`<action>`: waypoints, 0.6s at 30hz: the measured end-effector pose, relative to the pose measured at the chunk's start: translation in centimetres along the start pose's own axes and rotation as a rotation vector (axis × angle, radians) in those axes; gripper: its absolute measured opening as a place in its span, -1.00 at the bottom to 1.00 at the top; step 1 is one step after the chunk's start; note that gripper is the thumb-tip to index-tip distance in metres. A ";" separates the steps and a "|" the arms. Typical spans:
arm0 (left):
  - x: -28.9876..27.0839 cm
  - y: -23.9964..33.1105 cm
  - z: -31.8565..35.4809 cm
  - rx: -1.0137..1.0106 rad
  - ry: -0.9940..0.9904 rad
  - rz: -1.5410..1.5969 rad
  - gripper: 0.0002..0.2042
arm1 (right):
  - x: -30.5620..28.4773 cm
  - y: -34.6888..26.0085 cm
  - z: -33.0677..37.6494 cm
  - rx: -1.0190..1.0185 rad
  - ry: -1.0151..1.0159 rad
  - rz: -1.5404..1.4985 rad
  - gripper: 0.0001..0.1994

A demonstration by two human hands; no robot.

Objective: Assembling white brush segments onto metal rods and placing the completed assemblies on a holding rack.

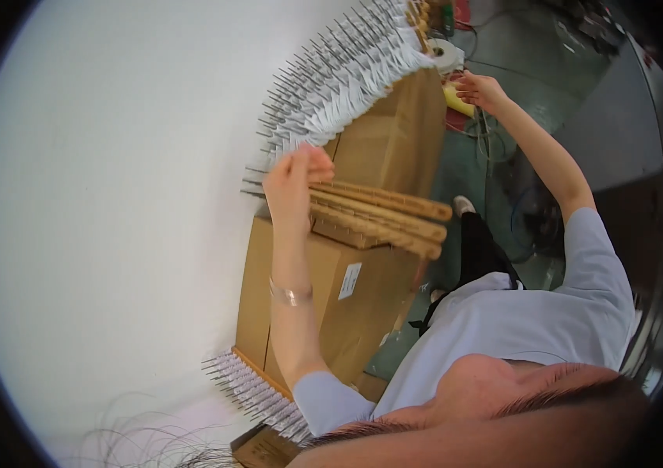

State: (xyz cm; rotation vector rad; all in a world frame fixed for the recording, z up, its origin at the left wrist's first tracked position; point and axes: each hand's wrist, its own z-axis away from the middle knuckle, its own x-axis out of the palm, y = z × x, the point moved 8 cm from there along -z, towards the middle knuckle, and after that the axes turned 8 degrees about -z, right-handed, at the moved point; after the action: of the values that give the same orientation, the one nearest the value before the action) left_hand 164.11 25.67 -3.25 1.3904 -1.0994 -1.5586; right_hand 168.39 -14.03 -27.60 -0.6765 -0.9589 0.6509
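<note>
Your left hand (291, 183) bends over the wooden sticks (394, 218), though I can't tell if it grips them, their ends past the right edge of the cardboard box (327, 331), maybe for easy grabbing; your right hand (484, 91) looks loose and empty.

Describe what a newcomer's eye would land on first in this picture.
Most likely the dense bank of thin metal pins bearing white pieces, along the white wall at top center. Next, perhaps, the three wooden bars at mid-picture, reaching rightward from beside the left hand, in front of cardboard boxes in this view. The right hand, stretched out at upper right near a white roll, also stands out.
</note>
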 end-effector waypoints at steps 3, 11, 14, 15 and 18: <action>-0.1 -4.3 -11.2 -0.074 0.165 0.115 -0.79 | 0.1 -1.4 -7.0 0.039 -0.005 -0.031 -0.64; -2.3 -14.4 -20.9 -0.061 0.445 -0.733 -0.77 | 2.1 -1.0 -12.2 0.247 -0.017 0.024 -0.68; 0.2 -14.4 -20.4 -0.266 0.307 -0.112 -0.76 | 0.8 -1.1 -13.4 0.260 0.004 0.040 -0.72; 0.0 -14.6 -20.0 -0.275 0.316 -0.110 -0.76 | 1.2 -1.1 -13.7 0.267 -0.050 -0.001 -0.74; -0.4 -14.9 -19.0 -0.270 0.362 -0.034 -0.76 | 1.9 -0.2 -14.0 0.299 -0.102 -0.062 -0.76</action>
State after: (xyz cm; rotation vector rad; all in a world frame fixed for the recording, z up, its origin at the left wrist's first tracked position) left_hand 183.10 28.96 -17.79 1.4362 -0.6269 -1.3516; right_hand 181.62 -15.87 -32.24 -0.3502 -0.9480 0.7608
